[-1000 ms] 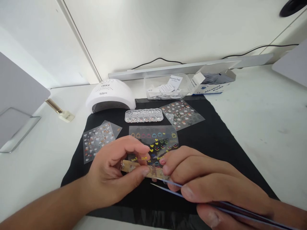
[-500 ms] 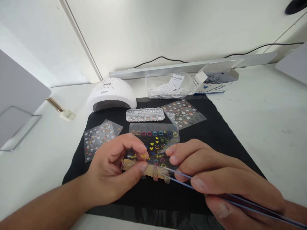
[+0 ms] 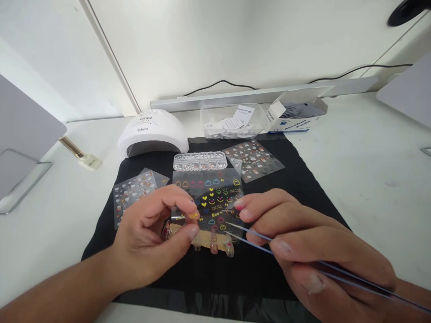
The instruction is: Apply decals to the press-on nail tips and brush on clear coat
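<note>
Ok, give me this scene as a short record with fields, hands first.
left hand: pinches a strip of fake nails
right hand: holds tweezers, tips at the sticker sheet
surface: black mat on a white table
behind: bead box, nail lamp, alcohol pad box, clear tub

A black mat (image 3: 296,202) is being shown on a white table (image 3: 370,152). Yellow hearts and blue, pink and orange outline shapes are being displayed on the clear sticker sheet (image 3: 208,197). White, red and orange motifs are being carried by two other sheets (image 3: 254,159) (image 3: 134,193). A tan strip (image 3: 205,240) is being seen bearing clear and pinkish nail tips. Pale blue tweezers (image 3: 303,258) and a white lamp (image 3: 153,134) are being shown.
</note>
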A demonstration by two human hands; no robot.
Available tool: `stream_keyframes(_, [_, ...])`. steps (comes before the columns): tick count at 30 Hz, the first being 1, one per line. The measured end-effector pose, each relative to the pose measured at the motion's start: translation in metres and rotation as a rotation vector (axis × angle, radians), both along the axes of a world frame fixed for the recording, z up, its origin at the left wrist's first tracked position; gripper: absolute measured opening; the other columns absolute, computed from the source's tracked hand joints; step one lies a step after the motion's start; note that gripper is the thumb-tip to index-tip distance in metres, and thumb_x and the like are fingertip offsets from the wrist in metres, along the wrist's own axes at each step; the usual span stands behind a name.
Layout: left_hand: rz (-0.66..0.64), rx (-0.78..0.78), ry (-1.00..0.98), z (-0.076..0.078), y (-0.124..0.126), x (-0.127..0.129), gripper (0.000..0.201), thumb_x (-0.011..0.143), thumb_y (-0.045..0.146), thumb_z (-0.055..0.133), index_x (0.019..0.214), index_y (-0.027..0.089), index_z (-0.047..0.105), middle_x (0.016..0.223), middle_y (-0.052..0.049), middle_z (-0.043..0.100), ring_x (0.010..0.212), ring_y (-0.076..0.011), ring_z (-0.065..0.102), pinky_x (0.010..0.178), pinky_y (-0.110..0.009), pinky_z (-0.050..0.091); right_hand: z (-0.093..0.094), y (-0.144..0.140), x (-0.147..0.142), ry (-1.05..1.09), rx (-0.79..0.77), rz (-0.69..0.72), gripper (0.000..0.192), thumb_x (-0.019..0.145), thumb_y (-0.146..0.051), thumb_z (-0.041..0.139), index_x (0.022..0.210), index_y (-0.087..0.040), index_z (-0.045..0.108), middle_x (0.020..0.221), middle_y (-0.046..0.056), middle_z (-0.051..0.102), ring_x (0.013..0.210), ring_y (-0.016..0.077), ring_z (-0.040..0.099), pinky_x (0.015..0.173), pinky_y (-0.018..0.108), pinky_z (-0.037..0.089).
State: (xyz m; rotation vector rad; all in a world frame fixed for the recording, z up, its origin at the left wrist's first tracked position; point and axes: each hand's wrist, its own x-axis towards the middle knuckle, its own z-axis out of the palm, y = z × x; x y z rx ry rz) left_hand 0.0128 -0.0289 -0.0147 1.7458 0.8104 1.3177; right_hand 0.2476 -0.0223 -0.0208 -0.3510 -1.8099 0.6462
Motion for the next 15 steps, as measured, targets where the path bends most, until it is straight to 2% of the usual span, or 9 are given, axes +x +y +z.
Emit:
stream_keyframes(5, [0.026,0.013,0.003,-0.001,0.001,-0.002,0.028,0.081,0.001,0.067,0.097,0.024,0.068,0.084,0.0,0.066,0.075,-0.0125,0.063,0.068,-0.021,0.054,0.0,0.0,0.0,0.018,-0.003,-0.008,0.017,0.095,-0.022,0.058,0.105,-0.018,0.071,0.083,0.007,0.074,0.082,0.0215,0.071,0.083,0.043,0.062])
stream_keyframes(11, [0.035,0.015,0.024,-0.001,0.001,-0.003,0.028,0.082,0.0,0.065,0.098,0.024,0.067,0.082,0.0,0.064,0.075,-0.0132,0.061,0.068,-0.022,0.052,0.008,0.004,-0.001,-0.006,0.009,0.063,0.019,0.088,-0.016,0.06,0.105,-0.016,0.071,0.079,0.008,0.073,0.078,0.0216,0.071,0.08,0.043,0.064])
stream_keyframes(15, [0.035,0.005,0.03,0.0,0.002,-0.003,0.028,0.082,0.001,0.065,0.097,0.025,0.066,0.081,0.001,0.062,0.074,-0.0122,0.059,0.067,-0.021,0.051,0.006,0.003,-0.002,0.007,0.0,0.064,0.019,0.09,-0.017,0.059,0.105,-0.017,0.071,0.08,0.008,0.072,0.078,0.0215,0.071,0.079,0.043,0.064])
